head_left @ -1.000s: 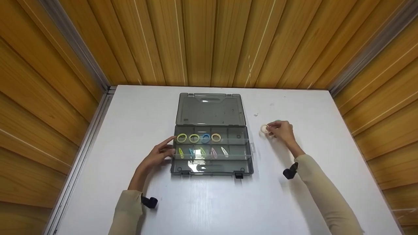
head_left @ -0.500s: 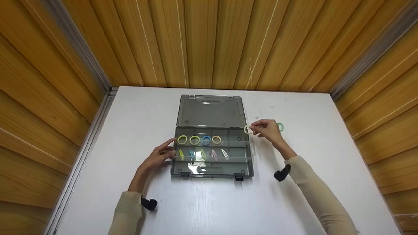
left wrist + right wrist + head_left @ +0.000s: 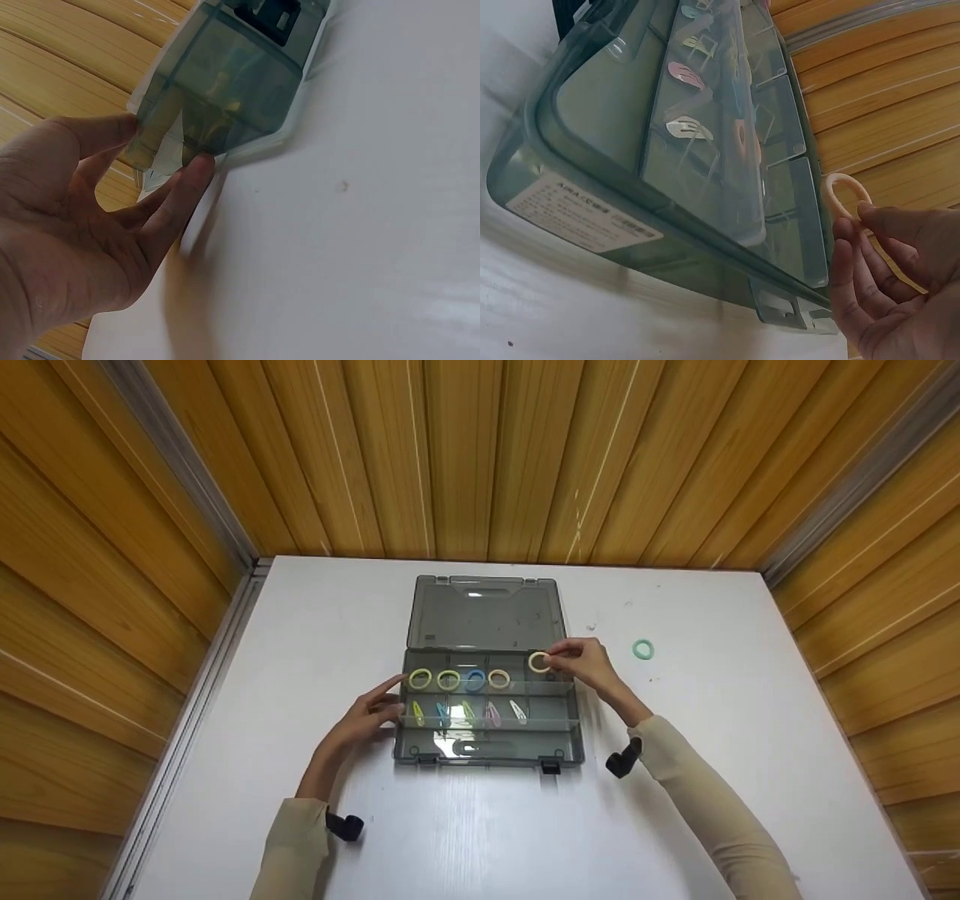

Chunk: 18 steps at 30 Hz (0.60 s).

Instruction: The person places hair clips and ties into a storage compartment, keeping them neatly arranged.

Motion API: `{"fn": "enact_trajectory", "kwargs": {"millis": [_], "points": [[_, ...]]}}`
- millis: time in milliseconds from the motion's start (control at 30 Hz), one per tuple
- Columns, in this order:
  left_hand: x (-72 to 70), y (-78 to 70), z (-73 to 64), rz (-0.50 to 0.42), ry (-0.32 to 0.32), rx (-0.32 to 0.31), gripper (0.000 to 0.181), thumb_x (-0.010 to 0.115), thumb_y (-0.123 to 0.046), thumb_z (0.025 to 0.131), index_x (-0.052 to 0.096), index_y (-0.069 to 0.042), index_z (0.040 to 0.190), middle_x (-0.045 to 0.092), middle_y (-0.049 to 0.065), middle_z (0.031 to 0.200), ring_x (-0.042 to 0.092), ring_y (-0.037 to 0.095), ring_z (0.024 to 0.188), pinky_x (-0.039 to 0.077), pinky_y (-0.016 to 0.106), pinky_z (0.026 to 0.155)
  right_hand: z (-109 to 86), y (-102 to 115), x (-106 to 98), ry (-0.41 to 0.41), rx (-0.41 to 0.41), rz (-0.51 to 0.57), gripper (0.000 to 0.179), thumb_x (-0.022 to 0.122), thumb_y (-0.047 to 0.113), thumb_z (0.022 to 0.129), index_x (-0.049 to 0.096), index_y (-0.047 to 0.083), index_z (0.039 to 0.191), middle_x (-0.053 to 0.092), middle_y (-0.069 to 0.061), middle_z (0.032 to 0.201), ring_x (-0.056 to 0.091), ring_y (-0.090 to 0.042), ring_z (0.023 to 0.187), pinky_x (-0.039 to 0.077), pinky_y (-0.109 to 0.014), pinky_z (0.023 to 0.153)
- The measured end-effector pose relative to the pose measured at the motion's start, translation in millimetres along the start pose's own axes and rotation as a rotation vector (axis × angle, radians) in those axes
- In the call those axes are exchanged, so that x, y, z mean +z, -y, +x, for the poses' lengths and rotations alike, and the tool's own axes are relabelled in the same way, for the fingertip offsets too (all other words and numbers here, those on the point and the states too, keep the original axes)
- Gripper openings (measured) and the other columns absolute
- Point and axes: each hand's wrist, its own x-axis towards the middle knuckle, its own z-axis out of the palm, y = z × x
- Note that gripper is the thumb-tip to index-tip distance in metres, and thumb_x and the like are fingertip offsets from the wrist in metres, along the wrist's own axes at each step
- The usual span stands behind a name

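Note:
A grey translucent compartment box lies open on the table. My left hand touches its left side with extended fingers, and the left wrist view shows the fingertips against the box wall. Over the back row's right end, my right hand pinches a pale yellow hair tie between thumb and fingers. In the back row sit two yellow-green hair ties, a blue hair tie and a peach hair tie. Several snap hair clips lie in the middle row, a white snap clip being the rightmost.
A mint green hair tie lies on the white table right of the box. The box's lid is folded back toward the wooden wall. Two black latches stick out at the front edge.
My right hand has carried the pale yellow hair tie left, from the table to above the box's back right compartments. The mint green hair tie is now uncovered. My left hand stays put.

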Motion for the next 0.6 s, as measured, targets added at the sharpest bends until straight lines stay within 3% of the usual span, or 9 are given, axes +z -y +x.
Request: {"fn": "enact_trajectory", "kwargs": {"millis": [167, 333, 500, 600], "points": [[-0.9, 1.5, -1.3, -0.011, 0.004, -0.003, 0.061, 0.059, -0.017, 0.104, 0.035, -0.015, 0.160, 0.045, 0.034, 0.150, 0.057, 0.043, 0.126, 0.052, 0.056, 0.103, 2.5, -1.5, 12.1, -0.009, -0.006, -0.026, 0.026, 0.077, 0.010, 0.092, 0.073, -0.008, 0.110, 0.076, -0.026, 0.101, 0.076, -0.023, 0.082, 0.062, -0.027, 0.072], [-1.2, 2.6, -1.2, 0.000, -0.008, -0.009, 0.060, 0.059, -0.016, 0.104, 0.036, -0.015, 0.160, 0.044, 0.035, 0.150, 0.057, 0.045, 0.125, 0.053, 0.057, 0.100, 3.1, -2.4, 21.8, 0.017, -0.017, -0.010, 0.023, 0.076, 0.004, 0.091, 0.072, -0.010, 0.109, 0.075, -0.027, 0.097, 0.076, -0.031, 0.082, 0.064, -0.039, 0.075], [0.3, 2.5, 0.7, -0.010, 0.006, -0.005, 0.061, 0.058, -0.016, 0.104, 0.034, -0.014, 0.160, 0.044, 0.035, 0.150, 0.053, 0.046, 0.130, 0.051, 0.061, 0.103, 3.0, -5.3, 26.4, 0.013, -0.037, -0.121, 0.018, 0.076, 0.004, 0.090, 0.075, -0.007, 0.105, 0.077, -0.024, 0.095, 0.077, -0.025, 0.078, 0.063, -0.045, 0.077], [0.3, 2.3, 1.7, -0.018, 0.005, -0.009, 0.061, 0.059, -0.017, 0.104, 0.034, -0.014, 0.160, 0.045, 0.035, 0.149, 0.057, 0.042, 0.124, 0.051, 0.060, 0.103, 4.2, -5.4, 27.5, 0.008, -0.054, -0.196, 0.018, 0.077, 0.006, 0.090, 0.076, -0.005, 0.103, 0.077, -0.022, 0.095, 0.075, -0.020, 0.077, 0.063, -0.038, 0.073]]}}
